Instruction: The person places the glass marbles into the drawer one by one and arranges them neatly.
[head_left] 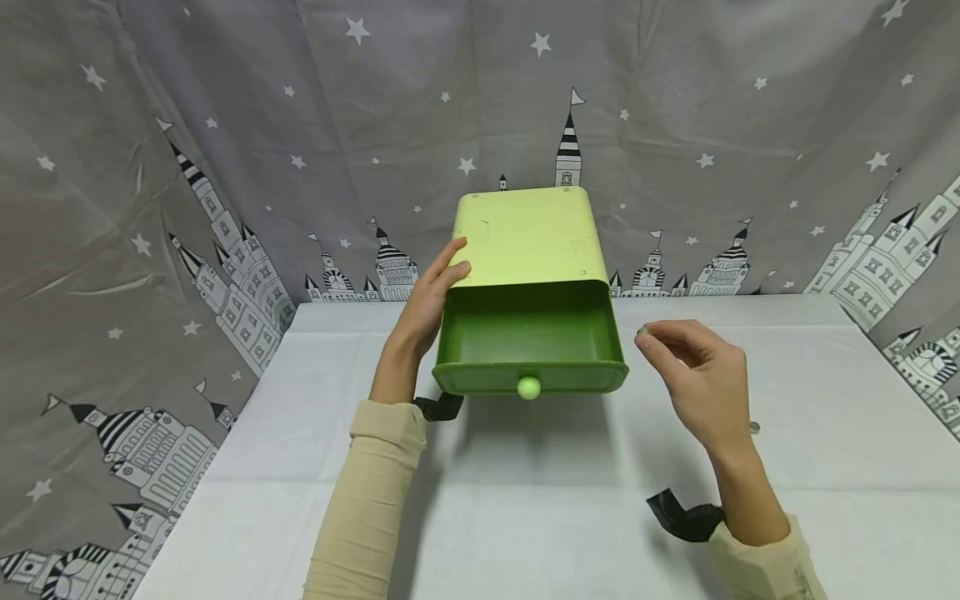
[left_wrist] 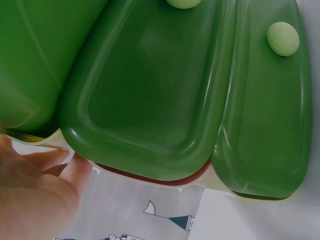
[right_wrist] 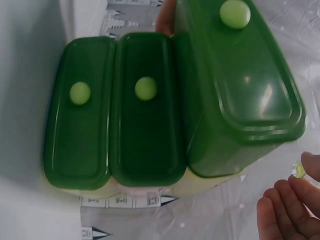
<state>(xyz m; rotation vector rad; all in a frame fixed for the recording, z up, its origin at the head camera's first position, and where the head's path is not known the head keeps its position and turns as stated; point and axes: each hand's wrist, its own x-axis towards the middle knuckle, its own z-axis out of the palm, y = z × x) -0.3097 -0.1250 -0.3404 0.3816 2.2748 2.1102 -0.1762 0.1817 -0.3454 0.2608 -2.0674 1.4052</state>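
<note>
A small drawer cabinet with a pale yellow-green shell (head_left: 528,237) stands on the white table. Its top drawer (head_left: 528,379), dark green with a round light-green knob (head_left: 528,387), is pulled out, and its visible inside is bare. Two lower drawers (right_wrist: 82,140) appear pushed in, in the right wrist view. My left hand (head_left: 431,304) rests against the cabinet's left side, its fingertips at the top edge. To the right of the pulled-out drawer, my right hand (head_left: 697,379) pinches a small clear, yellowish marble (right_wrist: 298,170) between thumb and fingers, apart from the cabinet.
On the white tabletop (head_left: 540,525), a small shiny round piece (head_left: 754,427) lies just right of my right wrist, partly hidden by it. A grey curtain (head_left: 420,100) with stars and castles hangs behind the cabinet and along both sides.
</note>
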